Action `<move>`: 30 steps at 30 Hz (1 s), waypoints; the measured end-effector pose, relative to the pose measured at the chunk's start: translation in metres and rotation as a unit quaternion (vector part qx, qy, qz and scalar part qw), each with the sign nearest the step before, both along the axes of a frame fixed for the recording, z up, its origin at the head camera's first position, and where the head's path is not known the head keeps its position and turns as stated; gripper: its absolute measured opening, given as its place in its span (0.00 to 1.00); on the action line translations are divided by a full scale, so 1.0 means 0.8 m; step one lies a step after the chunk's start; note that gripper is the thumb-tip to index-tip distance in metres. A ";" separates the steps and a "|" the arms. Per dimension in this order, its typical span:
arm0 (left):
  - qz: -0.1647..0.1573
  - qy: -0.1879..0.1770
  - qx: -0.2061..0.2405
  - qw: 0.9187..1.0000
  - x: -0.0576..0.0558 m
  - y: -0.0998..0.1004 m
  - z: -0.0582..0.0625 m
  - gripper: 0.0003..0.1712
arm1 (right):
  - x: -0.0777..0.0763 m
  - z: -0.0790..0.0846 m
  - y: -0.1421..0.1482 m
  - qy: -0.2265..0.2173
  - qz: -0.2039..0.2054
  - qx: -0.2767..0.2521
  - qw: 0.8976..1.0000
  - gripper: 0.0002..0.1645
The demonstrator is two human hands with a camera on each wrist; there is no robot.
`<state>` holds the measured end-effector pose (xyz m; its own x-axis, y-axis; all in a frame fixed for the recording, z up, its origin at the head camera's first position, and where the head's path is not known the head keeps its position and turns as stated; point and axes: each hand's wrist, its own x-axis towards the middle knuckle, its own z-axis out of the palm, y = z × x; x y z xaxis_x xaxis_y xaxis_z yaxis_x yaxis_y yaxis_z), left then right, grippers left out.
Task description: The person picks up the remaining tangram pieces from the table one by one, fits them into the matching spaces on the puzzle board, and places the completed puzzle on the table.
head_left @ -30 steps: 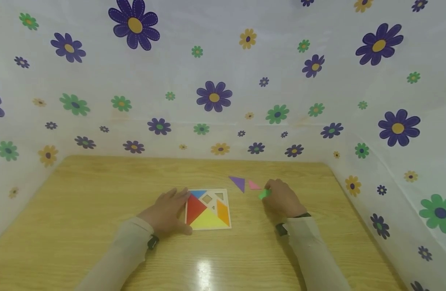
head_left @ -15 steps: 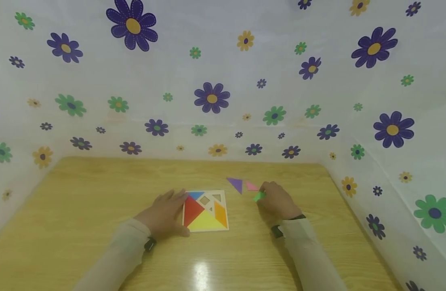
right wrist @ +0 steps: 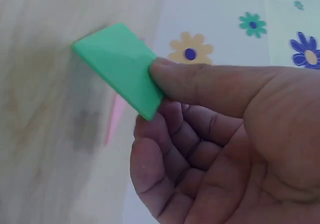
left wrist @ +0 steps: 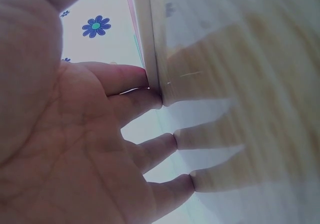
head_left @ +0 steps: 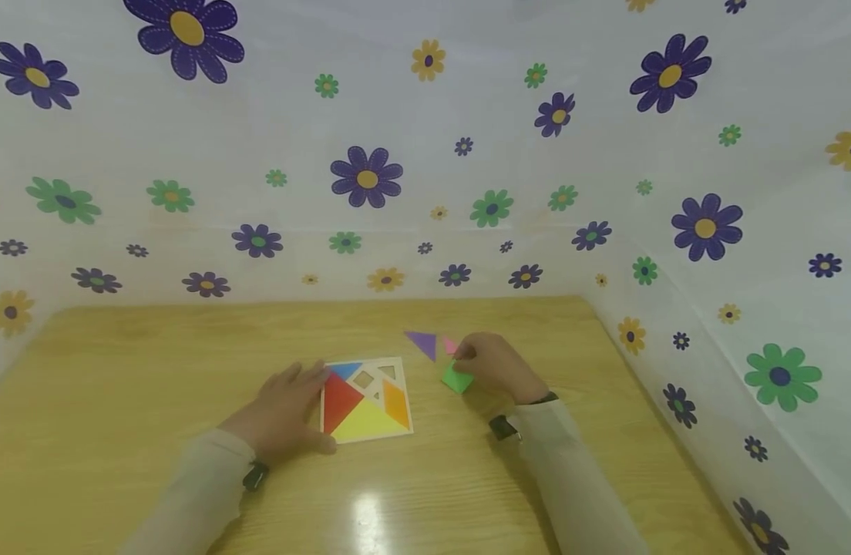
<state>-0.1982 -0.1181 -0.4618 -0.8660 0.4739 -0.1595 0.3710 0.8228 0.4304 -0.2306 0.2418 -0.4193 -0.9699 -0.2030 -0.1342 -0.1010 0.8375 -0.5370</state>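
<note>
A square tangram board (head_left: 378, 381) lies flat on the table, with red (head_left: 338, 401), yellow (head_left: 370, 420), blue (head_left: 345, 371) and orange (head_left: 395, 402) pieces set in it. Its upper right part shows bare slots. My left hand (head_left: 283, 416) rests at the board's left side, thumb near the lower corner; in the left wrist view its extended fingertips touch the board's edge (left wrist: 147, 39) and the tabletop. To the right of the board, my right hand (head_left: 498, 366) pinches a green square tangram piece (right wrist: 117, 67) between thumb and fingers, tilted above the table.
A purple triangle (head_left: 424, 344) lies behind the board's right corner. Beside it is a pink triangle (head_left: 449, 344), partly hidden by the right hand. A white flowered sheet (head_left: 294, 208) encloses the back and sides of the wooden table (head_left: 190, 339).
My right hand has brought the green square left, nearer the board, and more of its face shows now. The left hand stays at the board. The head view has turned slightly right.
</note>
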 end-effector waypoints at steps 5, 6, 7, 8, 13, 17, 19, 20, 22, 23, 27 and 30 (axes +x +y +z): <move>0.003 -0.003 0.002 1.000 0.005 -0.007 0.002 0.69 | 0.001 0.011 -0.019 0.013 0.001 -0.026 1.000 0.07; 0.004 -0.005 0.002 1.000 0.005 -0.008 0.002 0.69 | 0.001 0.012 -0.022 0.020 0.002 -0.031 0.999 0.08; 0.006 -0.008 0.001 1.000 0.005 -0.008 0.002 0.69 | 0.001 0.014 -0.025 0.028 0.002 -0.037 0.999 0.09; 0.008 -0.012 0.000 1.000 0.004 -0.009 0.002 0.69 | 0.002 0.015 -0.027 0.034 0.001 -0.043 0.999 0.09; 0.013 -0.029 0.001 1.000 0.002 -0.007 0.003 0.67 | 0.004 0.014 -0.042 0.069 -0.012 -0.069 0.995 0.09; 0.012 -0.027 -0.004 1.000 0.001 -0.006 0.004 0.67 | 0.005 0.007 -0.058 0.100 -0.015 -0.087 0.991 0.08; 0.012 -0.024 -0.006 1.000 0.001 -0.005 0.004 0.67 | 0.006 0.006 -0.067 0.110 -0.015 -0.098 0.989 0.07; 0.012 -0.023 -0.005 1.000 0.000 -0.005 0.005 0.67 | 0.006 0.005 -0.070 0.113 -0.014 -0.103 0.988 0.07; 0.011 -0.019 -0.005 1.000 -0.001 -0.004 0.005 0.68 | 0.007 0.004 -0.077 0.116 -0.012 -0.114 0.987 0.07; 0.010 -0.019 -0.005 1.000 -0.001 -0.004 0.005 0.68 | 0.006 0.003 -0.080 0.117 -0.012 -0.119 0.986 0.07; 0.007 -0.023 -0.005 1.000 -0.003 -0.005 0.004 0.68 | 0.004 -0.005 -0.091 0.116 -0.020 -0.147 0.982 0.07; 0.010 -0.030 0.001 0.999 -0.002 -0.006 0.005 0.68 | 0.001 -0.010 -0.099 0.120 -0.021 -0.167 0.978 0.07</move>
<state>-0.1994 -0.1226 -0.4582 -0.8640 0.4571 -0.2111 0.3281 0.8292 0.4526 -0.2295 0.1628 -0.4270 -0.9737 -0.1568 0.1651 -0.2273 0.6257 -0.7462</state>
